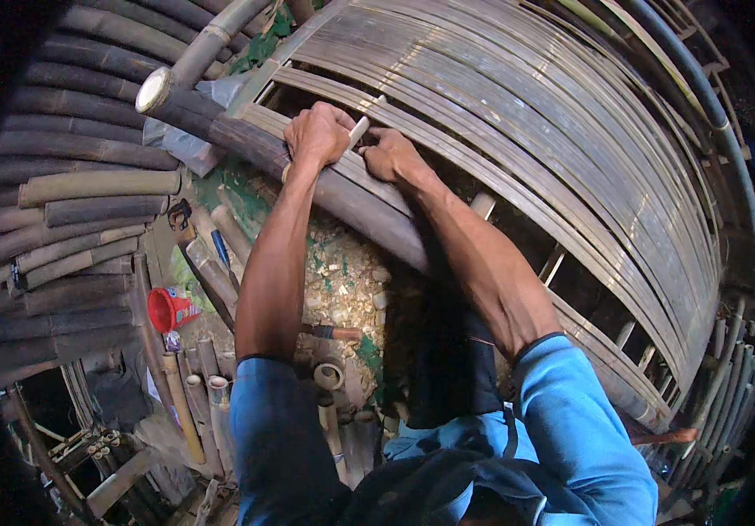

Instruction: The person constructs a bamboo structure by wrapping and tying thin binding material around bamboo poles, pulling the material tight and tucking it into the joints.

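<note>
Probably light, fairly stiff, and partly hidden

The short, pale, flat strip, which looks like split bamboo (359, 131), is between the two bare hands, at the near edge of a wide panel of grey-brown bamboo slats (483, 96). I judge it light and rather stiff, able to bend a little along its length; its edges may be sharp, and its surface perhaps smooth. Its flat sides, close to the end, seem the best place to take hold.

The left hand (318, 136) has its fingers bent, just beside the strip; whether they pinch it, I cannot tell. The right hand (391, 155) has its fingers curled near the slats, and what is between them is not clear.

The strip's lower end is hard to make out beside the left hand. The right forearm covers part of the thick, dark, round bamboo pole (364, 209), and the panel's far side is cut off above.
</note>
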